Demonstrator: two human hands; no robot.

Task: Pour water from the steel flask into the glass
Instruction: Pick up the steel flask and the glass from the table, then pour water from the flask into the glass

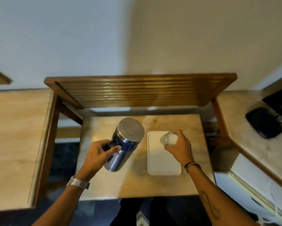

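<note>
The steel flask [124, 144], silver with a blue band and a flat steel lid, stands on the small stone-topped table [137, 183]. My left hand [101, 155] wraps its left side by a dark handle. The clear glass [168, 139] sits at the far end of a white rectangular tray [161, 162], to the right of the flask. My right hand [179, 146] grips the glass from the right side. The flask's lid looks closed, and whether the glass holds water I cannot tell.
A slatted wooden shelf [140, 90] hangs over the back of the table. Stone counters flank it at the left [14, 144] and right [254, 144]; a black device [264, 122] lies on the right one. A dark floor gap lies left of the table.
</note>
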